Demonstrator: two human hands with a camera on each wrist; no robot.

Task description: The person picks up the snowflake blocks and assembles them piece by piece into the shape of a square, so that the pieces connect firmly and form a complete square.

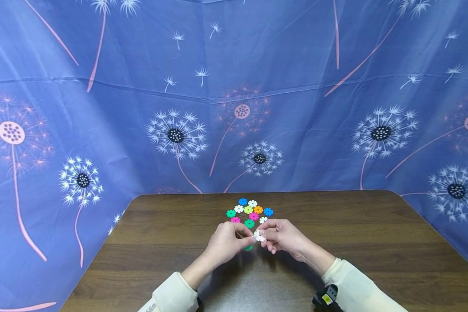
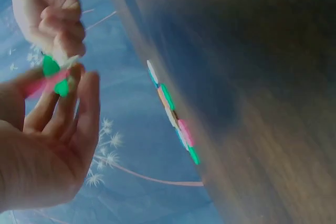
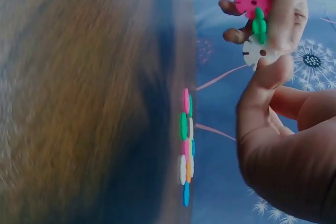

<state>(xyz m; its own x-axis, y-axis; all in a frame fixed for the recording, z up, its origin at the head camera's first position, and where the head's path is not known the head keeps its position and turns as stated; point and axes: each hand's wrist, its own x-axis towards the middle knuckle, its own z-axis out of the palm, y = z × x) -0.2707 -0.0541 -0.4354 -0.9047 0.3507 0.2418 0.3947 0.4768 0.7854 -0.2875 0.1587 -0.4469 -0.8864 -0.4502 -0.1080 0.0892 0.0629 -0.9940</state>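
Both hands meet above the table, holding a short chain of notched, flower-shaped interlocking discs. My left hand (image 1: 228,242) grips the end with a pink disc (image 3: 253,0) and a green disc (image 3: 260,27), the green one set crosswise between pink and white. A white disc (image 3: 254,52) at the other end is pinched between thumb and fingers of my right hand (image 1: 288,238). In the head view, fingers hide most of the chain; the white disc shows between the fingertips, with a bit of green below.
Several loose discs lie flat in a cluster just beyond the hands, among them an orange disc (image 1: 258,209), a yellow-green disc (image 1: 248,209) and a blue disc (image 1: 268,212). The brown wooden table (image 1: 164,234) ends at a blue dandelion-print cloth (image 1: 218,143) behind and beside it.
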